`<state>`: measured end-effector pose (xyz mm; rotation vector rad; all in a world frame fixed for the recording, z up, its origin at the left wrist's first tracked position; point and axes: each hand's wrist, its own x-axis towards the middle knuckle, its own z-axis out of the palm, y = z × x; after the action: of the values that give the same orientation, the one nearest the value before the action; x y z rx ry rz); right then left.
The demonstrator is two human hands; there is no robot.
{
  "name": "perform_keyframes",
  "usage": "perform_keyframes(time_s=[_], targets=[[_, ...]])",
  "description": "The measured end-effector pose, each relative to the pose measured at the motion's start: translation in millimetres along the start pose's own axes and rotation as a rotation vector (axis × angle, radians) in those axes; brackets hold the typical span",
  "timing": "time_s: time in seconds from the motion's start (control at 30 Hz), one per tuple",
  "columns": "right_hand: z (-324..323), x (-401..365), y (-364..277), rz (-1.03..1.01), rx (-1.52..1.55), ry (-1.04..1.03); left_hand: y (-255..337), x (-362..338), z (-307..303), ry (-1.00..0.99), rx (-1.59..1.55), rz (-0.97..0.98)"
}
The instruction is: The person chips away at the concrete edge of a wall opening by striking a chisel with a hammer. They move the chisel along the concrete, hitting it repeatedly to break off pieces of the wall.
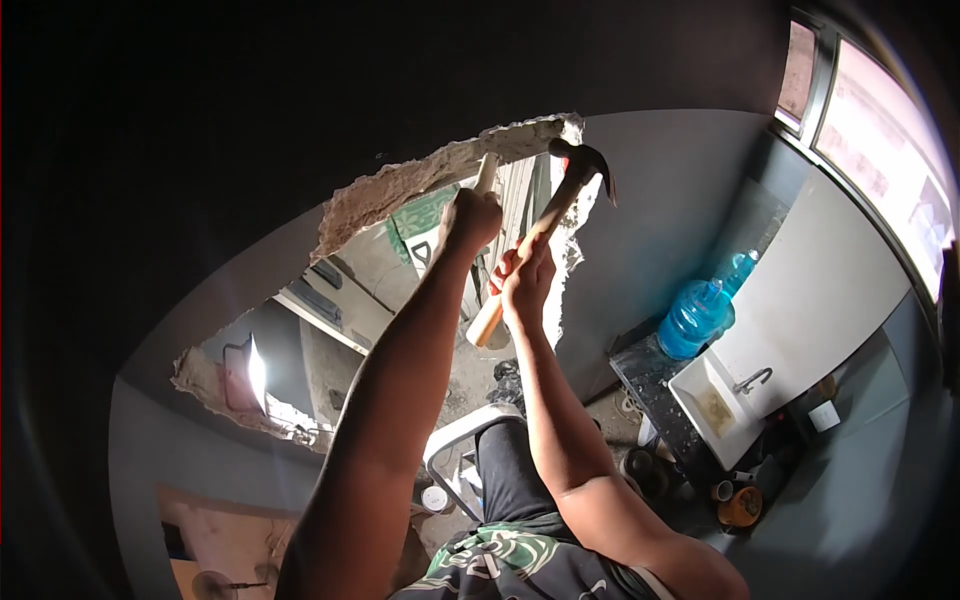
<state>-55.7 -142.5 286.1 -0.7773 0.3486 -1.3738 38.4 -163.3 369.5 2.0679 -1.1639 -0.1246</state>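
Observation:
My right hand (527, 285) is wrapped round the wooden handle of a claw hammer (557, 210). The hammer's dark head is raised at the top right edge of a jagged hole, its claw pointing right. My left hand (470, 220) is closed in a fist round a pale rod (487, 172) that sticks up from it toward the hole's upper edge; its lower part is hidden, so I cannot tell what kind of tool it is. Both arms reach up before the broken wall (360, 205), whose rough masonry edge shows above and left of my hands.
A white metal frame (450, 437) stands by my leg. To the right, a dark counter (640, 375) holds a white sink (735, 425) and blue water jugs (695, 318). An orange container (741, 507) sits lower right; a window (880, 130) is at upper right.

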Motion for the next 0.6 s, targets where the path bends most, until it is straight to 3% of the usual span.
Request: perform_keyframes(time_s=[0.1, 0.2, 0.27, 0.37, 0.4, 0.47, 0.53, 0.6], targets=[[-2.3, 17.8, -33.3, 0.361, -0.18, -0.129, 1.7, 23.1, 18.1, -0.05, -0.089, -0.13], [-12.3, 28.5, -37.5, 0.2, -0.244, -0.086, 5.7, 21.1, 20.1, 0.036, -0.078, -0.102], [-2.7, 21.8, -31.7, 0.146, -0.038, 0.004, 14.3, 13.6, 7.9, -0.028, -0.048, -0.089], [-17.6, 33.0, -32.7, 0.372, -0.222, -0.193, 4.9, 23.0, 21.6, 0.113, 0.011, 0.036], [-27.2, 40.4, -35.0, 0.364, -0.248, -0.212, -24.8, 59.4, 59.4, 0.193, 0.129, 0.17], [-23.2, 39.6, -34.6, 0.24, -0.233, -0.126, -6.1, 40.3, 44.5, 0.12, 0.003, 0.039], [-20.9, 39.6, -18.1, 0.218, 0.045, 0.025, 20.3, 16.0, 14.9, -0.027, 0.013, -0.103], [-11.6, 26.0, -27.8, 0.263, -0.105, -0.071, 13.5, 22.5, 22.8, -0.015, -0.02, -0.112]])
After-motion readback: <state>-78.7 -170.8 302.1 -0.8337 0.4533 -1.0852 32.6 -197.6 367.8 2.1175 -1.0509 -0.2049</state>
